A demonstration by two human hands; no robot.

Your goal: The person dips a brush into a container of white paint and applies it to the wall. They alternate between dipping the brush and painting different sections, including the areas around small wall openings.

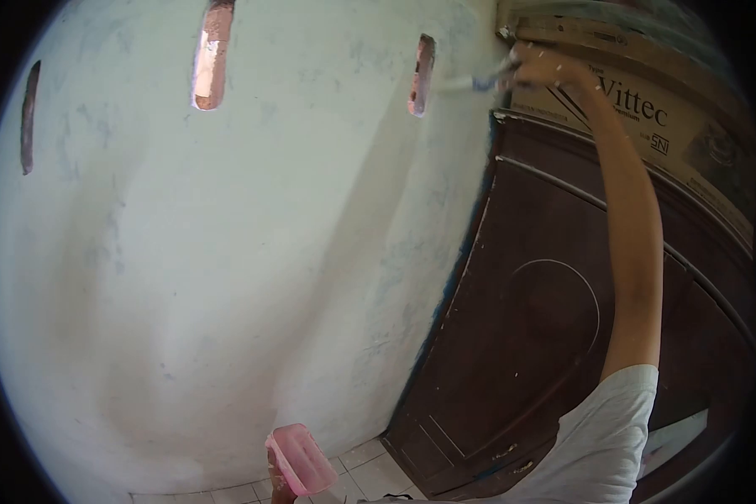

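My right hand is raised at the end of my outstretched arm, closed around the handle of a paintbrush. The brush is blurred and points left, its pale tip at or close to the wall, just right of a narrow slot. Low in the view, my left hand grips a pink plastic tub by its left side. The tub is tilted, and a pinkish-white inside shows. Most of the left hand's fingers are hidden by the tub and the frame's lower edge.
A dark brown cabinet stands against the wall on the right. On top lies a cardboard box printed "Vittec". More slots pierce the patchy pale wall. White floor tiles show along the bottom.
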